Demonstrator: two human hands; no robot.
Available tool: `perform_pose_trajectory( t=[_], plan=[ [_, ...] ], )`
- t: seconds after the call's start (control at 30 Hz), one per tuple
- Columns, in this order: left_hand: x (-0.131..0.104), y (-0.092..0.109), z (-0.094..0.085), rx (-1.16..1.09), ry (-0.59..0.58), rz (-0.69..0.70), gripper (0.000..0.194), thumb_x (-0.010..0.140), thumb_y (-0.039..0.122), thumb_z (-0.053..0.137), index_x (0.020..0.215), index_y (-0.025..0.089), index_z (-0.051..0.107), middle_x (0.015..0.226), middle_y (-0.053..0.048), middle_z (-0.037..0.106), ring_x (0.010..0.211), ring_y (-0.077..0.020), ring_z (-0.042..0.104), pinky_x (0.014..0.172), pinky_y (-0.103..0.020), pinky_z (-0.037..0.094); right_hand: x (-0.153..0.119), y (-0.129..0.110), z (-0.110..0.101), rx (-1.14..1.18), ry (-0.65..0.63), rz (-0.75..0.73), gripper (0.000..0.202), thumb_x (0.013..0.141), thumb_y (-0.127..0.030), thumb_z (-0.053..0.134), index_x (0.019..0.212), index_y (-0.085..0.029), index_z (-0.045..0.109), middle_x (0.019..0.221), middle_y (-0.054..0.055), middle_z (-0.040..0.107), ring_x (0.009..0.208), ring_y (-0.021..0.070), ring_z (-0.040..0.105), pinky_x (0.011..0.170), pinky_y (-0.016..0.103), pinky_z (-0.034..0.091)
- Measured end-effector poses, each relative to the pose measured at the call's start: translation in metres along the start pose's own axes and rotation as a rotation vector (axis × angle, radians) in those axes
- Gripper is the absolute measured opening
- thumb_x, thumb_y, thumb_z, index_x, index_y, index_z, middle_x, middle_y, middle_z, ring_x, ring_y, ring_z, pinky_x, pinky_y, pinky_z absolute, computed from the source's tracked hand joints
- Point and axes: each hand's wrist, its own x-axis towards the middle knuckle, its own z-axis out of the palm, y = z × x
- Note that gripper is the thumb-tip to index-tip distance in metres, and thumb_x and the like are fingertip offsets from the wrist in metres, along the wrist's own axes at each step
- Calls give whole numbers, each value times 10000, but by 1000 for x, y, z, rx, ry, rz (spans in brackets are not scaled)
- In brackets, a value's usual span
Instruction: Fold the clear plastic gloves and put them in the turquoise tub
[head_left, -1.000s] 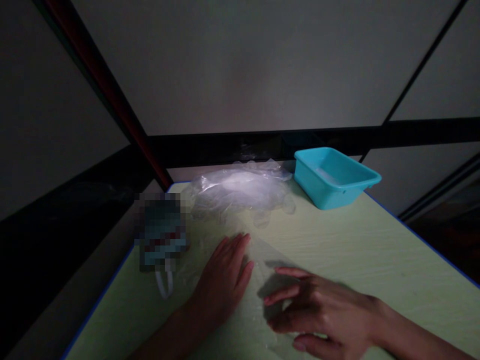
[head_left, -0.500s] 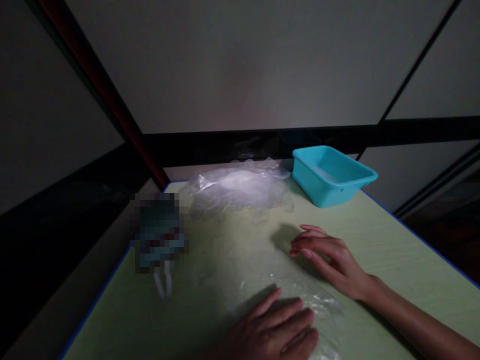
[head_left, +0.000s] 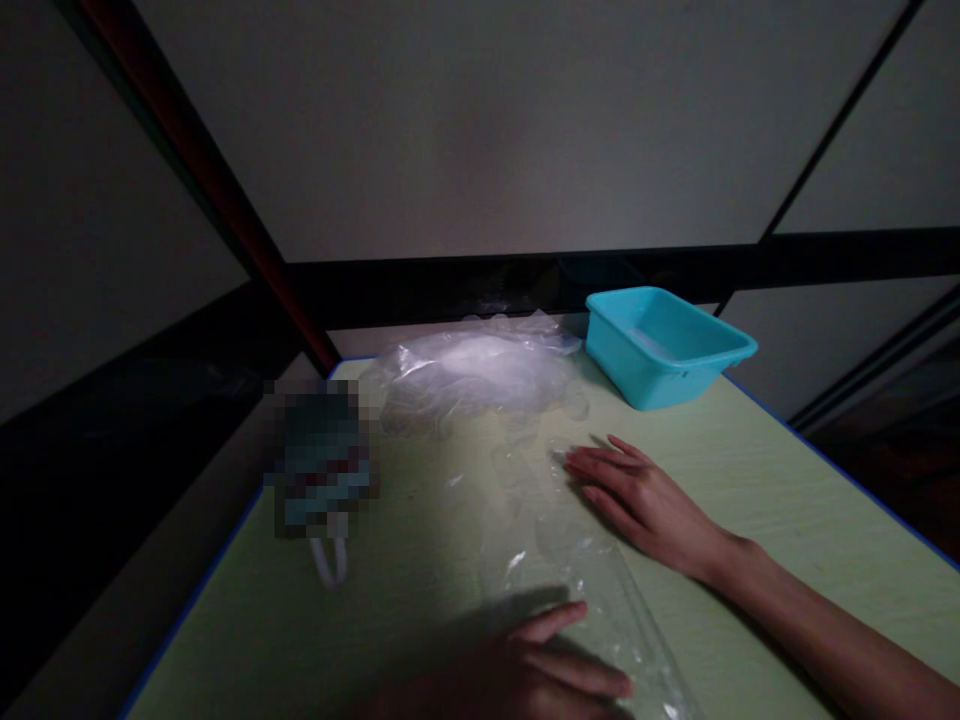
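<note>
A clear disposable plastic glove lies spread on the table, its finger parts pointing away from me. My right hand reaches in from the right, palm down, with its fingertips at one of the glove's finger tips. Those fingers are stretched out and open. At the bottom edge my left hand is spread over the glove's lower part, fingers apart; the frame cuts some of it off. Behind them rests a heap of similar clear plastic gloves.
A turquoise plastic basin stands at the back right of the pale green table, which has a blue edge. On the left is a pixelated object with a white loop. A wall panel rises behind the table.
My right hand has come down and a little left onto the glove's finger. My left hand has shifted down toward the bottom edge. The glove now shows more spread out, its fingers visible.
</note>
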Motion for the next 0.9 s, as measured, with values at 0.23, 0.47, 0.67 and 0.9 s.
perform_pose_trajectory(
  t=[0.23,0.47,0.67,0.9],
  plan=[
    [-20,-24,-44,363,709,-644,232,797,145,423,949,173,596,1041,-73,642,987,-193,570,938,-398,380,0,8,4,-51,53,110,386,912,-296,361,1275,-186,430,1320,107,432,1233,230,357,1009,487,272],
    [-36,-56,-41,374,747,-898,227,731,179,470,890,153,630,1097,-107,606,1033,-240,537,916,-437,394,1,11,9,-58,-20,136,393,900,-359,388,1254,-206,463,1350,103,390,1251,269,319,995,545,244],
    [-28,-52,-41,279,823,-851,225,707,151,465,865,172,623,1011,-71,615,977,-219,544,897,-405,397,1,7,6,117,65,75,321,882,-279,435,1158,-159,548,1231,129,506,1173,248,417,982,477,318],
    [-17,-58,-45,109,965,-927,320,608,99,522,916,178,556,857,-14,580,763,-168,551,734,-296,448,11,3,8,474,213,108,187,816,-178,498,975,-187,597,1152,97,531,1070,208,495,893,388,414]
  ],
)
